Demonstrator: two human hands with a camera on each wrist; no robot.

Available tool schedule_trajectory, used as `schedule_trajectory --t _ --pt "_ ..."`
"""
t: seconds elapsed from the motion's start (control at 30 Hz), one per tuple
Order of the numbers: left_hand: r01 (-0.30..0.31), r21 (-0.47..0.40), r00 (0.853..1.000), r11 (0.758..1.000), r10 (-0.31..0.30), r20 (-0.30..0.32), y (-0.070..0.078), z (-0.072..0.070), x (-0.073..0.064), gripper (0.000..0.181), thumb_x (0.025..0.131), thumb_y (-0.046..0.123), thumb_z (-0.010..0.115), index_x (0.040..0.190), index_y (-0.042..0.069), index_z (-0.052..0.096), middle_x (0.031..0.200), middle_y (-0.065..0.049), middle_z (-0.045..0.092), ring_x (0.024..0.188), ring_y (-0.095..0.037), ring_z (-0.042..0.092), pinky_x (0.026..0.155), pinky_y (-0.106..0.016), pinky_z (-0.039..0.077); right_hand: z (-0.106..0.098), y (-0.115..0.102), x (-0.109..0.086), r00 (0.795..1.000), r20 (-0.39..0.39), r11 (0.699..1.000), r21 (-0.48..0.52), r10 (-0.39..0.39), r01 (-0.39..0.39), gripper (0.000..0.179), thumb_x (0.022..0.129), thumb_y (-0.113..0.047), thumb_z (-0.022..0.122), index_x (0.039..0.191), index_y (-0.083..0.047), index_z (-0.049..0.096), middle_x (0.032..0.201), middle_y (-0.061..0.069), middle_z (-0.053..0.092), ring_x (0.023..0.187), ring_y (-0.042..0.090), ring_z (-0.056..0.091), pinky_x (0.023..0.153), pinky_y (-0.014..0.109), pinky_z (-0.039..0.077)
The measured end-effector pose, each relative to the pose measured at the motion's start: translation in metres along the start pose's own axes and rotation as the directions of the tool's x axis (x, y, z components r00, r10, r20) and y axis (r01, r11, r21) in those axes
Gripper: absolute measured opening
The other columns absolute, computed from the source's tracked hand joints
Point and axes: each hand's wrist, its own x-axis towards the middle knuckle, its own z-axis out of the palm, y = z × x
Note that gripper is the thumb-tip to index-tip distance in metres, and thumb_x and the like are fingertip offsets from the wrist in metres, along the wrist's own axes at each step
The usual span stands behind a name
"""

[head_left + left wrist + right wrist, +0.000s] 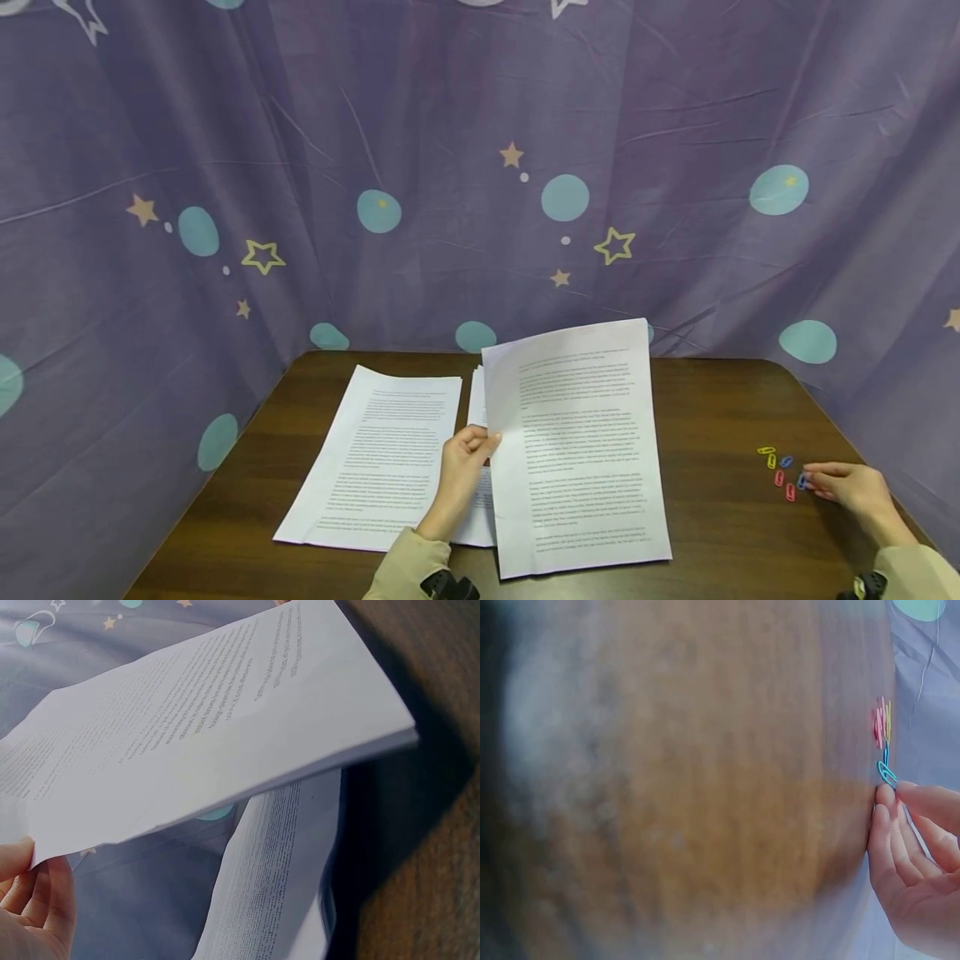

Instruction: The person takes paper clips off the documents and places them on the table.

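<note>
My left hand (461, 475) pinches the left edge of a printed paper stack (581, 450) between thumb and fingers. The stack is raised and tilted above the table, its text facing me. At the far right, my right hand (855, 493) pinches a blue paper clip (886, 773) between thumb and fingertips. Beside those fingertips lie two yellow paper clips (772, 461), two red paper clips (779, 478) and another blue paper clip (786, 461). In the left wrist view, the stack's thick edge (330, 765) shows several sheets together.
Another printed stack (390, 458) lies on the left of the brown wooden table (720, 417). More printed sheets (476, 508) lie partly hidden behind the raised stack. A purple patterned curtain (450, 275) hangs along the table's back and sides.
</note>
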Motion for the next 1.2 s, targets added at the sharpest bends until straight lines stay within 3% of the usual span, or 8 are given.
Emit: schedule_trajectory --t 0.27,0.53,0.7,0.87,1.0,1.2 --pt "0.012 0.014 1.0 1.0 -0.012 -0.004 0.002 0.0 0.0 0.012 0.079 -0.005 0.06 0.078 -0.016 0.055 0.071 -0.028 0.061 0.05 -0.006 0.048 0.052 -0.021 0.044 0.003 -0.002 0.0 0.998 -0.031 0.996 -0.083 -0.048 0.045 0.026 0.079 0.006 0.053 0.094 0.027 0.05 0.069 0.009 0.065 0.058 0.0 0.058 0.054 0.022 0.051" --pt "-0.003 0.007 1.0 1.0 0.003 0.0 0.001 0.0 0.0 0.011 0.078 -0.006 0.059 0.077 -0.016 0.054 0.069 -0.026 0.061 0.049 -0.006 0.048 0.052 -0.022 0.044 0.014 -0.02 -0.003 0.982 -0.053 0.975 -0.142 -0.179 0.17 0.029 0.082 -0.002 0.058 0.096 0.023 0.053 0.071 0.004 0.066 0.059 0.0 0.059 0.054 0.023 0.051" --pt "-0.003 -0.003 1.0 1.0 0.003 -0.004 0.001 0.0 0.0 0.011 0.078 -0.006 0.06 0.077 -0.016 0.054 0.066 -0.023 0.06 0.049 -0.006 0.047 0.051 -0.021 0.042 0.024 -0.035 -0.003 0.975 -0.057 0.969 -0.143 -0.213 0.203 0.028 0.082 -0.003 0.058 0.096 0.022 0.054 0.071 0.007 0.066 0.059 0.001 0.06 0.053 0.024 0.051" --pt "-0.001 -0.003 1.0 1.0 0.001 -0.004 0.0 -0.001 0.0 0.012 0.078 -0.006 0.06 0.077 -0.016 0.054 0.066 -0.023 0.06 0.049 -0.006 0.046 0.052 -0.021 0.042 0.031 -0.049 -0.004 0.968 -0.043 0.965 -0.095 -0.248 0.244 0.025 0.082 -0.004 0.06 0.093 0.019 0.057 0.071 0.001 0.067 0.06 0.004 0.061 0.053 0.024 0.051" --pt "0.001 -0.004 1.0 1.0 -0.001 -0.004 0.0 -0.001 0.0 0.012 0.078 -0.006 0.059 0.077 -0.016 0.054 0.065 -0.022 0.06 0.049 -0.007 0.046 0.051 -0.021 0.041 0.037 -0.062 -0.006 0.959 -0.033 0.954 -0.119 -0.28 0.275 0.025 0.082 -0.008 0.062 0.094 0.014 0.06 0.074 0.006 0.067 0.06 0.006 0.06 0.054 0.026 0.051" --pt "-0.001 -0.012 1.0 1.0 0.001 -0.004 0.0 0.0 0.0 0.011 0.078 -0.007 0.06 0.077 -0.016 0.054 0.065 -0.022 0.059 0.049 -0.006 0.045 0.05 -0.017 0.038 0.047 -0.084 -0.011 0.972 0.004 0.963 -0.134 -0.236 0.234 0.028 0.084 -0.022 0.061 0.098 0.002 0.063 0.083 0.014 0.067 0.058 0.011 0.059 0.04 0.033 0.045"
